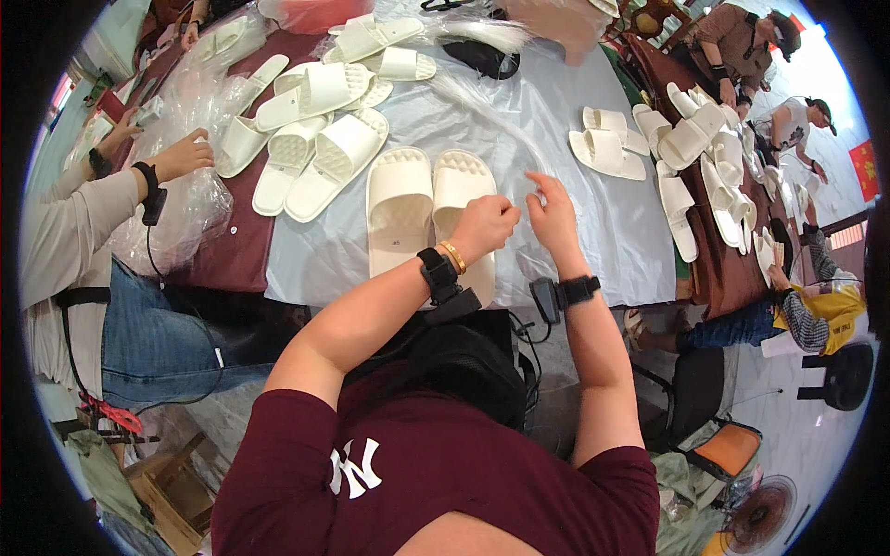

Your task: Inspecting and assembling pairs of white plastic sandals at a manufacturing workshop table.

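A pair of white slide slippers stands side by side on the grey sheet in front of me, the left slipper (399, 199) fully in view and the right slipper (461, 176) partly covered by my wrist. My left hand (484, 227) is over the right slipper, its fingers closed in a pinch; anything in them is too small to make out. Just to its right, my right hand (553, 215) is raised with thumb and forefinger apart, and I see nothing held. A bundle of thin white strands (491, 116) runs across the sheet toward the right hand.
Piled white slippers (315, 97) lie at the far left, and another slipper group (607, 153) at the right. Clear plastic wrap (181, 208) lies by a co-worker's hand (181, 156). A black item (482, 57) rests at the back. More slippers (695, 134) cover a brown table where people work.
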